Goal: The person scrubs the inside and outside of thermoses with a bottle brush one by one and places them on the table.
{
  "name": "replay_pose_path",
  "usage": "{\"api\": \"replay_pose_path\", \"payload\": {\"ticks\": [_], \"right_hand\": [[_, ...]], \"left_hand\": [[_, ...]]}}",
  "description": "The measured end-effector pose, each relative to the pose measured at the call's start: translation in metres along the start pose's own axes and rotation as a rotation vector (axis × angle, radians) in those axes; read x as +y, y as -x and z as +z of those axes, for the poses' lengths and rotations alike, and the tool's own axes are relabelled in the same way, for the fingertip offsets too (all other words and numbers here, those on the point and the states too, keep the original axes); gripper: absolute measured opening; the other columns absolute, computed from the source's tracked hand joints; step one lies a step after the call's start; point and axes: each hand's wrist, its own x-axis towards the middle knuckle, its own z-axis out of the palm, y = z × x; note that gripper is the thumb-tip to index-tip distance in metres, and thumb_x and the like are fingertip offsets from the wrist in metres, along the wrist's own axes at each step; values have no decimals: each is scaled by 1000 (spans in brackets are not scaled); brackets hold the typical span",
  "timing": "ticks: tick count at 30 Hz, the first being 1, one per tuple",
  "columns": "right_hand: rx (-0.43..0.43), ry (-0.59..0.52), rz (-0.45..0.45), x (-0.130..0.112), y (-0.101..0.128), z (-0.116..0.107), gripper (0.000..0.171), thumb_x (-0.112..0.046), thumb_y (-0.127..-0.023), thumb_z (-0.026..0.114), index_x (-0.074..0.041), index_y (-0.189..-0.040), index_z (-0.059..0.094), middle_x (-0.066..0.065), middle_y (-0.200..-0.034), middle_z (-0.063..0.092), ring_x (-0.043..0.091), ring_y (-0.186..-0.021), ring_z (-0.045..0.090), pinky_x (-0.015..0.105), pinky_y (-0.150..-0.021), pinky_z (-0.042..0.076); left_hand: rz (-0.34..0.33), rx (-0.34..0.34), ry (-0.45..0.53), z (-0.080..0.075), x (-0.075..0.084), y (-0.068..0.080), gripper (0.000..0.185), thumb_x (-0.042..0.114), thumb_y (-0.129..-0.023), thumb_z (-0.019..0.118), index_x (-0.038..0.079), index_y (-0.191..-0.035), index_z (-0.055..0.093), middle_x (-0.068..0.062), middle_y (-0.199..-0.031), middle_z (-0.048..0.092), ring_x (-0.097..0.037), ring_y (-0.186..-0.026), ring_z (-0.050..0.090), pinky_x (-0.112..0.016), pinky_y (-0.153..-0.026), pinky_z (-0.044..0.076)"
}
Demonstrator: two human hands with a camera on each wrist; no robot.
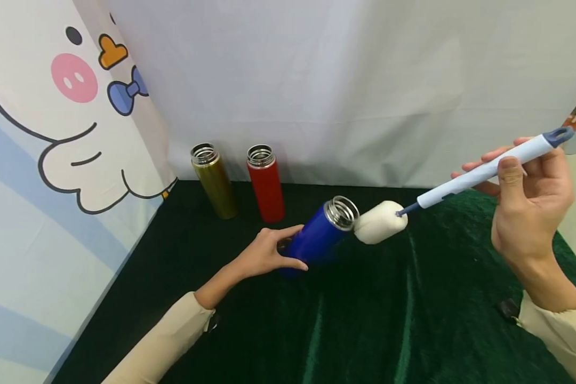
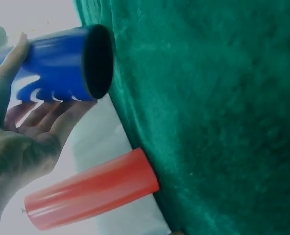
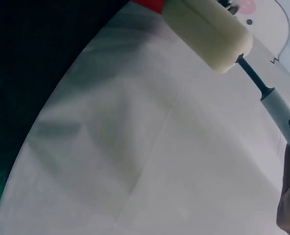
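Observation:
In the head view my left hand point(image 1: 267, 253) grips a blue bottle point(image 1: 314, 234) round its body, tilted so its uncapped steel mouth points up and right. The left wrist view shows the bottle's dark base point(image 2: 99, 62) lifted off the cloth. My right hand point(image 1: 533, 202) holds a bottle brush by its light blue handle point(image 1: 480, 173), thumb on top. The brush's white sponge head point(image 1: 381, 221) is right at the bottle's rim, outside the mouth. The right wrist view shows the sponge point(image 3: 211, 32) and the dark blue stem close up.
Behind the left hand, a gold bottle point(image 1: 216, 184) and a red bottle point(image 1: 267, 186) stand uncapped by the back edge. Dark green velvet cloth point(image 1: 365, 320) covers the table. A white curtain point(image 1: 317, 80) hangs behind, and a cartoon-printed sheet point(image 1: 77, 160) is at the left.

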Motion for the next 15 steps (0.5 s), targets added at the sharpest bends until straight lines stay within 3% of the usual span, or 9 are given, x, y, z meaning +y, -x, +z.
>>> {"api": "replay_pose_path", "payload": {"ticks": [5,9,15], "right_hand": [[126,-75,116,2,-4,-3,18,6,-97,59,13,-113,54,25,-93,70,33,-78,78,40,-74,63],[200,-230,271,9,-1,-7,14,3,-97,58,12,-107,53,26,-93,71,37,-83,77,43,-76,61],[214,-430,521,27,12,-21,11,2,-100,55,10,-107,52,24,-96,71,39,-97,76,45,-86,59]], "left_hand": [[-132,-9,290,5,2,4,75,30,-94,75,5,-155,39,-21,-147,57,-33,-129,63,-47,-105,55],[-264,-55,486,9,7,9,71,39,-100,64,4,-155,37,-23,-144,58,-35,-127,63,-48,-102,57],[-294,-133,657,17,14,8,65,42,-105,51,1,-154,36,-26,-145,56,-38,-127,62,-51,-102,56]]}}
